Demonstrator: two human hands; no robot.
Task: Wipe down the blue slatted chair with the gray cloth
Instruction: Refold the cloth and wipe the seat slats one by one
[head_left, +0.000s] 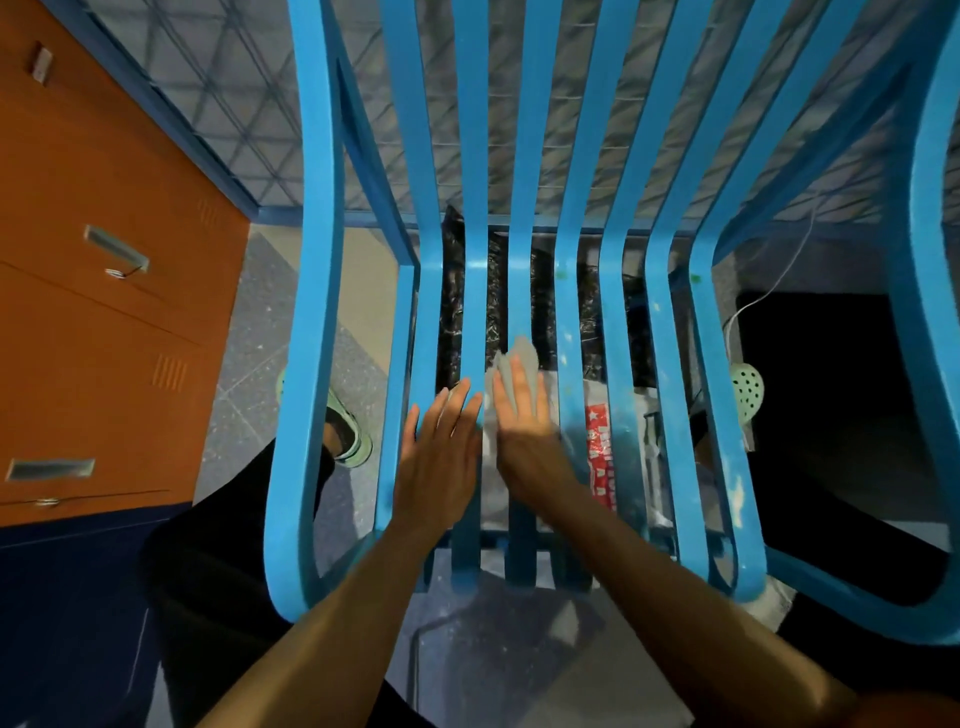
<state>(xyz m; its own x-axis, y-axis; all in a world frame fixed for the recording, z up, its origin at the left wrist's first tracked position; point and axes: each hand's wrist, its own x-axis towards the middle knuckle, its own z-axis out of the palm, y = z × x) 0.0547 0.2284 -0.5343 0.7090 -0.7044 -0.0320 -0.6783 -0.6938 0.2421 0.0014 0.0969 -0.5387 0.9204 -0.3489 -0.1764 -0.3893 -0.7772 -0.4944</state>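
Below the head camera, the blue slatted chair fills the middle of the view, its seat slats running away from the person toward the curved backrest. Both bare hands lie on the seat near its front edge. The left hand is flat and open, fingers spread over two slats on the left side, holding nothing and apparently bracing the chair. The right hand is just beside it, palm down, pressing the gray cloth onto a middle slat; the cloth pokes out past the fingertips. That hand is blurred, so whether the fingers pinch the cloth or only press on it is hard to say.

Pale specks and a few green flecks show on the slats to the right of the cloth, and more near the right front corner. Orange lockers stand on the left, and a printed plastic bag lies on the floor under the seat.

To do this stroke well, I would keep the palm flat and the pressure even, run the cloth the full length of one slat before moving to the next, and work rightward toward the speckled slats. The slat edges and gaps probably need the cloth folded around them.
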